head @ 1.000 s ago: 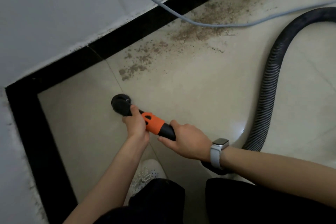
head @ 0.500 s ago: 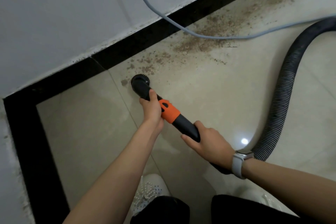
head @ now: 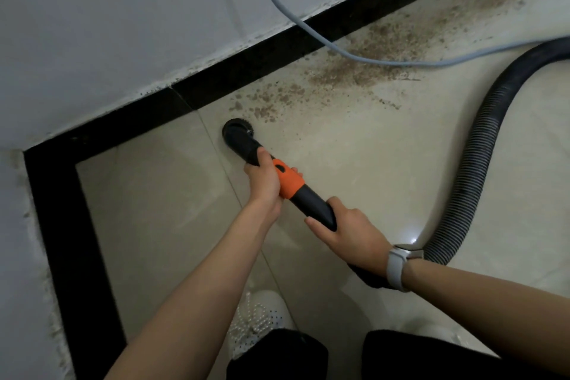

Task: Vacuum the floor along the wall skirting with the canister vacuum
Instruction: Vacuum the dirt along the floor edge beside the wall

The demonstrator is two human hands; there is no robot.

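- Round black brush nozzle (head: 237,132): bristled rim, flat on glossy beige floor tile (head: 160,210), just beyond the left fingers, near the black skirting (head: 246,68).
- Wand (head: 290,185): smooth plastic tube, orange collar, black ends.
- Left hand (head: 263,183): fingers curled round the wand at the collar.
- Right hand (head: 351,233): fingers wrapped round the black rear section; white watch (head: 399,265) at the wrist.
- Ribbed black hose (head: 475,163): curves away behind the right fingers.
- Brown gritty dirt (head: 354,71): scattered beyond the nozzle, crossed by a grey cable (head: 308,29).
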